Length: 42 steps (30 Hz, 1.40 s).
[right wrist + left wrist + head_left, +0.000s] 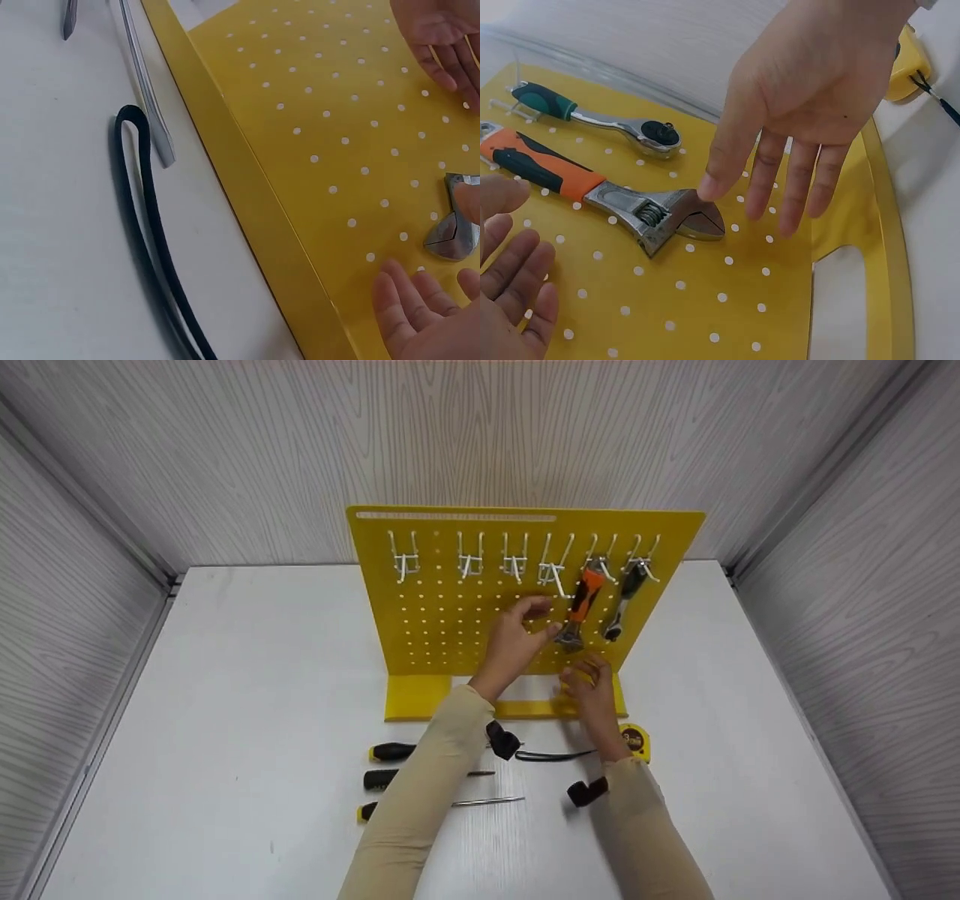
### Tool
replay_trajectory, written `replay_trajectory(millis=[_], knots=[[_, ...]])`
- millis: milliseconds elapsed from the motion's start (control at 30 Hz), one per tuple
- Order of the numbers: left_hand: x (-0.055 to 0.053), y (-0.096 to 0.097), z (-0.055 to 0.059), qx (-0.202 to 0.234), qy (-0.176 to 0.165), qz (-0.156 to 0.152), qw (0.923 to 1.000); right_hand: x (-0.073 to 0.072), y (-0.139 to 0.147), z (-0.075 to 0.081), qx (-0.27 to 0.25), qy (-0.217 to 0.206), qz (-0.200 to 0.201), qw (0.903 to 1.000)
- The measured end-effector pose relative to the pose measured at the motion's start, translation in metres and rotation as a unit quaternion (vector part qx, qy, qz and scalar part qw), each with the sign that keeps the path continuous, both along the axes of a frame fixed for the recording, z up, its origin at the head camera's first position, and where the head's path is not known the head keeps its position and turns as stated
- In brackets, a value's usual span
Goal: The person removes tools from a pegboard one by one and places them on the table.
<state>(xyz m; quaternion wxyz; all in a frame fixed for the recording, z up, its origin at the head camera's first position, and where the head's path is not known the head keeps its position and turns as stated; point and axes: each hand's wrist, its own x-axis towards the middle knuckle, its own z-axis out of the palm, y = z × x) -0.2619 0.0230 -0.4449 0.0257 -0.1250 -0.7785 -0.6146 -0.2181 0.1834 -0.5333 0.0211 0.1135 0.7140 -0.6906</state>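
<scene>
An adjustable wrench (586, 594) with an orange and black handle hangs head down from a hook on the yellow pegboard (435, 622). Just left of it is my left hand (517, 641), fingers loosely bent and apart from the handle in the left wrist view. Below the wrench's steel head (682, 221) my right hand (592, 697) is held with spread, relaxed fingers. The thumb of that hand overlaps the wrench head in both wrist views. Neither hand grips anything. To the right, a ratchet wrench (626, 598) with a green and black handle hangs from another hook.
Several white hooks (514, 564) line the board's upper part. On the white table in front lie screwdrivers (390, 751), partly hidden by my left sleeve. A yellow tape measure (637, 741) with a black strap (551, 755) sits beside my right wrist. Wood-grain walls (450, 435) enclose the table.
</scene>
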Motion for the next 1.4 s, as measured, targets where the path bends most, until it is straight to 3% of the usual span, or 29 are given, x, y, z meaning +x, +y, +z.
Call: replay_trajectory(millis=[233,400,533,700,967,1100,1267,1400], knots=[[-0.002,0.011,0.010,0.020,-0.009,-0.009,0.9997,-0.008,-0.003,0.002,-0.005,-0.001,-0.008,0.9999],[-0.004,0.018,0.014,-0.012,-0.001,-0.002,0.9999,-0.010,-0.003,0.002,-0.017,0.011,-0.011,0.9997],[-0.003,0.023,0.014,-0.038,0.007,-0.009,0.9992,-0.009,0.000,0.003,-0.021,0.010,-0.006,0.9997],[-0.004,0.025,0.013,-0.022,0.001,-0.026,0.9994,-0.009,0.004,0.005,-0.033,0.000,-0.004,0.9994],[-0.005,0.026,0.014,-0.021,-0.002,-0.025,0.9995,-0.008,0.008,0.007,-0.051,-0.021,0.002,0.9985],[-0.004,0.027,0.015,-0.024,-0.008,-0.035,0.9991,-0.005,0.012,0.007,-0.071,-0.037,0.006,0.9968],[-0.003,0.026,0.015,-0.043,-0.004,-0.015,0.9990,-0.001,0.011,0.004,-0.115,-0.037,0.007,0.9926],[-0.003,0.025,0.014,-0.057,-0.025,-0.008,0.9981,0.004,0.008,0.003,-0.146,-0.042,-0.003,0.9883]])
